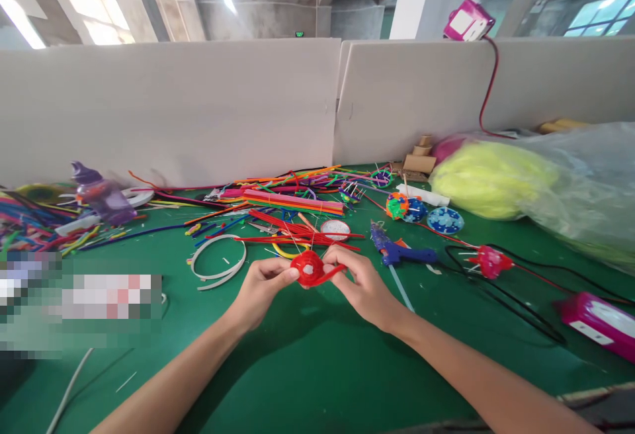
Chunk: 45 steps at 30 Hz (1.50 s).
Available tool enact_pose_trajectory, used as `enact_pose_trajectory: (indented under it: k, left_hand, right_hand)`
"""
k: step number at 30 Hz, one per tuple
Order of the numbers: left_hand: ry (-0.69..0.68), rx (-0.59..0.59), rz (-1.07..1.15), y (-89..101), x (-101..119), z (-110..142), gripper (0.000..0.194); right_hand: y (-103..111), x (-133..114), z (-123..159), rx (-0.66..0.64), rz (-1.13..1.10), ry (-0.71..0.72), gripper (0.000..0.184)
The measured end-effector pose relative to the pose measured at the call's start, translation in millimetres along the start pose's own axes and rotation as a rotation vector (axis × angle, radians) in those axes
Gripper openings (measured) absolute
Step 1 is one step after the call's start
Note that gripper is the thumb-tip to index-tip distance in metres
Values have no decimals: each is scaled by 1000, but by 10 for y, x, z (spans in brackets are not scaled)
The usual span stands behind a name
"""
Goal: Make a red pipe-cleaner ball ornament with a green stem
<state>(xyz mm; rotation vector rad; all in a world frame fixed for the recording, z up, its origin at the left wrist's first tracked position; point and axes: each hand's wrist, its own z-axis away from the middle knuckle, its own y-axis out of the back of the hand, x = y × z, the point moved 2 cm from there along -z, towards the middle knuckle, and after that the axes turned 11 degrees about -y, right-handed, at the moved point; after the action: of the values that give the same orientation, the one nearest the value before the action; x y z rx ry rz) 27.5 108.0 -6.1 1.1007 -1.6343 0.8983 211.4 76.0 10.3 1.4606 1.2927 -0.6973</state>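
Over the green table (307, 368) my two hands meet on a small round disc wrapped in red pipe cleaner (307, 267). My left hand (262, 288) pinches its left edge with fingers closed. My right hand (360, 285) grips the right side and the loose red pipe cleaner tail that sticks out toward it. Thin pins poke up from the disc.
Behind lie a pile of coloured pipe cleaners (292, 204), a white ring (218, 260), a blue glue gun (397, 252), wrapped discs (404, 208), a purple bottle (102, 194), a clear bag with yellow stuff (496, 179), pink devices with cables (595, 318) and white partition boards (173, 110).
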Motion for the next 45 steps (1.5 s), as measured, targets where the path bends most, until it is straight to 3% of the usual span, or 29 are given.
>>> enact_pose_trajectory:
  k: [10,17,24,31,40,45]
  left_hand:
    - [46,-98,89,-57,42,-8,32]
    - [-1,-87,-82,11,10,3,30]
    - [-60,-93,-120,-51,100,-10,34]
    - [-63,-45,-89,-16,66,14,29]
    - [-40,-30,-103,-2,50,12,30]
    - [-140,87,-250,17,56,4,25]
  right_hand:
    - [3,12,0,29,-15,17,16]
    - [-4,21,-1,28,-34,3,15]
    - [5,23,-9,-5,-27,-4,14]
    - [34,-28,6,-52,-37,49,8]
    - [26,-38,2,-38,17,-62,12]
    - [14,-20,-16,-22,-34,-113,13]
